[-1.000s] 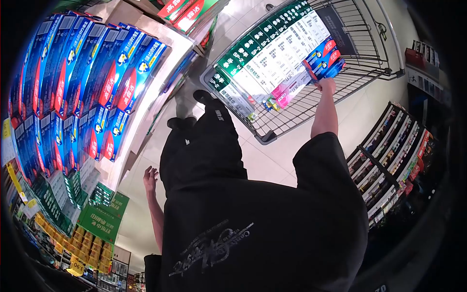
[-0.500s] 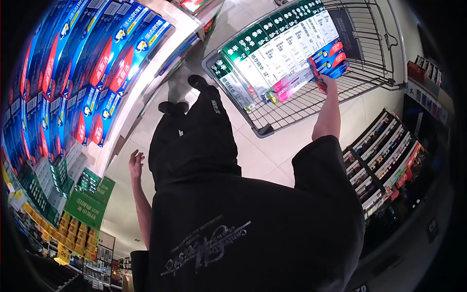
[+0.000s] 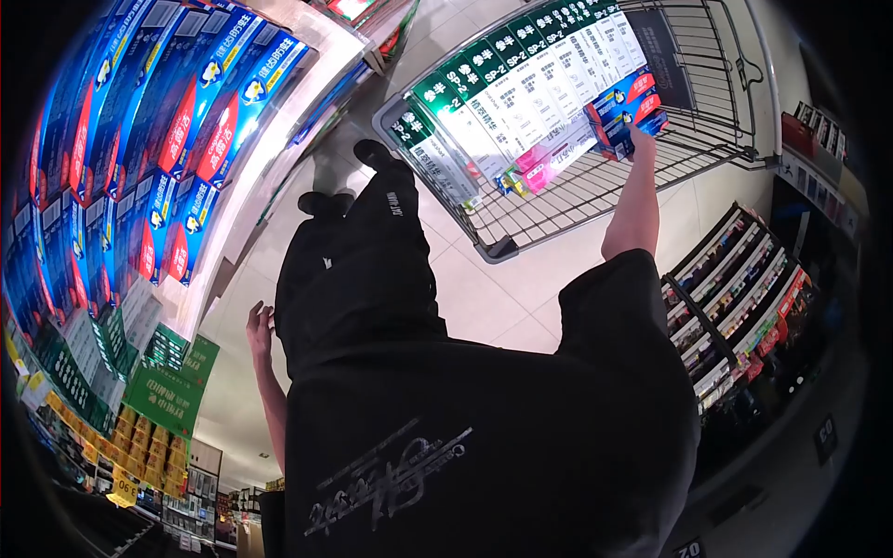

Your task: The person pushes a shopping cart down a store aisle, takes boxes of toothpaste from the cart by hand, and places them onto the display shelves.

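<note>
My right hand (image 3: 642,141) reaches over the shopping cart (image 3: 500,249) and touches the blue and red boxes (image 3: 625,108); its fingers are hidden, so its grip is unclear. Those boxes lie beside rows of white and green boxes (image 3: 539,88) in the cart. Near them is a pink package (image 3: 536,167). My left hand (image 3: 260,327) hangs by my left leg, fingers loosely bent and apart, holding nothing. It is below the display of blue and red toothpaste boxes (image 3: 191,139).
Green boxes (image 3: 169,391) and yellow packs (image 3: 139,446) stand at the lower left. A rack of small goods (image 3: 735,298) is on the right, with another shelf (image 3: 819,158) beyond the cart. The tiled floor (image 3: 484,298) shows between my legs and the rack.
My right hand has moved slightly right and up against the blue and red boxes, and its fingers have gone out of sight. The left hand has shifted left and down from its earliest position.
</note>
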`<state>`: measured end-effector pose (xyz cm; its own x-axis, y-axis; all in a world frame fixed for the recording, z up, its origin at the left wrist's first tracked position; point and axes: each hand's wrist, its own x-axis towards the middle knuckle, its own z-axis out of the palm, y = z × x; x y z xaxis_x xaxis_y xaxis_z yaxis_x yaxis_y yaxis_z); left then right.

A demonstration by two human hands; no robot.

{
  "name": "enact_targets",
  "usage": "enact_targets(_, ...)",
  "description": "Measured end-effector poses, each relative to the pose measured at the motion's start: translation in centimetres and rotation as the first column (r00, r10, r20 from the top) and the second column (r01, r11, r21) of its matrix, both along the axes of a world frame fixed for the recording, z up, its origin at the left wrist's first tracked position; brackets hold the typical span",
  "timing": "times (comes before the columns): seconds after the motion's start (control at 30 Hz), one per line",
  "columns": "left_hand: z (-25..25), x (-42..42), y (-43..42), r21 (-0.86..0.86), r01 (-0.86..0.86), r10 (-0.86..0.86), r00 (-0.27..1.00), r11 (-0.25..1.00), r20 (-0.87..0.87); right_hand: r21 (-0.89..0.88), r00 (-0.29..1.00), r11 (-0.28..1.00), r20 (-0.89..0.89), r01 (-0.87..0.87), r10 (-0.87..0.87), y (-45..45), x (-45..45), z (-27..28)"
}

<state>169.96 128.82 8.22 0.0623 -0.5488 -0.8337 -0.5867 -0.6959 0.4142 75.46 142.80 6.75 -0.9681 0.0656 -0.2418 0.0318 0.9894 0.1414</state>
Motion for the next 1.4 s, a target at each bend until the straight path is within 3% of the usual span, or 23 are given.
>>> enact_targets(0.23, 0.4, -0.1, 0.0, 0.001, -0.035, 0.035, 0.999, 0.999, -0.037, 0.022, 0.993, 1.0, 0.115, -0.012, 0.009, 0.0, 0.1, 0.1)
enact_targets(0.33, -0.1, 0.0, -0.2, 0.007, -0.028, 0.028, 0.998, 1.0, -0.056, 0.119, 1.0, 0.993, 0.023, 0.014, -0.017, -0.1, 0.8, 1.0)
enact_targets(0.37, 0.1, -0.2, -0.4, 0.003, -0.004, 0.004, 0.999, 1.0, -0.038, 0.15, 0.999, 0.988, -0.014, -0.046, 0.049, -0.3, 1.2, 1.3)
enact_targets(0.4, 0.3, -0.4, -0.6, 0.004, -0.002, 0.002, 0.999, 1.0, -0.036, 0.151, 0.999, 0.988, -0.012, -0.044, 0.046, -0.5, 1.8, 1.8)
enact_targets(0.47, 0.6, -1.1, -1.5, -0.002, 0.073, -0.073, 0.997, 0.997, 0.036, 0.131, 0.985, 0.991, -0.171, 0.03, -0.007, -2.5, 4.6, 4.5)
enact_targets(0.53, 0.2, -1.3, -2.1, -0.021, 0.093, -0.092, 0.995, 0.995, 0.023, 0.105, 0.983, 0.994, -0.182, 0.014, 0.005, -2.0, 4.7, 5.7)
enact_targets(0.57, -0.2, -1.5, -2.4, -0.026, 0.121, -0.121, 0.993, 0.992, 0.012, 0.085, 0.981, 0.993, -0.172, -0.081, 0.095, -1.6, 4.6, 6.6)
enact_targets(0.6, -0.6, -2.1, -2.7, -0.032, 0.149, -0.149, 0.989, 0.988, -0.003, 0.065, 0.968, 0.982, -0.168, -0.176, 0.185, -1.4, 4.4, 7.7)
enact_targets(0.73, -2.6, -4.6, -3.7, -0.084, 0.212, -0.219, 0.972, 0.974, -0.085, -0.021, 0.939, 0.995, -0.333, -0.102, 0.089, -0.3, 4.9, 11.4)
enact_targets(0.93, -4.6, -9.4, -4.1, -0.175, 0.299, -0.335, 0.911, 0.938, -0.239, -0.05, 0.929, 0.987, -0.347, -0.153, 0.126, 0.0, 8.7, 18.1)
enact_targets(1.0, -4.6, -11.3, -4.0, -0.209, 0.206, -0.266, 0.91, 0.956, -0.319, -0.058, 0.9, 0.982, -0.412, -0.182, 0.143, 0.0, 10.0, 19.7)
enact_targets(1.07, -2.0, -14.2, -4.5, -0.275, 0.207, -0.291, 0.903, 0.939, -0.317, -0.162, 0.872, 0.927, -0.427, -0.337, 0.242, 1.0, 10.8, 20.0)
enact_targets(1.1, -0.4, -15.6, -4.8, -0.293, 0.153, -0.258, 0.895, 0.944, -0.364, -0.366, 0.887, 0.858, -0.419, -0.36, 0.194, 0.4, 13.1, 20.5)
enact_targets(1.2, 2.8, -18.6, -5.6, -0.376, 0.055, -0.252, 0.829, 0.925, -0.5, -0.859, 0.954, 0.422, -0.225, -0.29, 0.197, -2.6, 19.7, 20.8)
enact_targets(1.27, 6.7, -20.3, -6.7, -0.428, 0.018, -0.281, 0.78, 0.904, -0.559, -0.933, 0.918, 0.258, -0.147, -0.253, 0.368, -5.9, 25.0, 21.4)
enact_targets(1.33, 10.5, -21.3, -8.0, -0.452, -0.055, -0.279, 0.717, 0.891, -0.639, -0.99, 0.864, 0.127, 0.013, -0.06, 0.503, -9.1, 29.4, 20.8)
enact_targets(1.4, 13.4, -21.2, -9.1, -0.499, -0.126, -0.265, 0.724, 0.857, -0.637, -0.97, 0.727, 0.222, 0.078, -0.104, 0.682, -12.6, 33.8, 20.9)
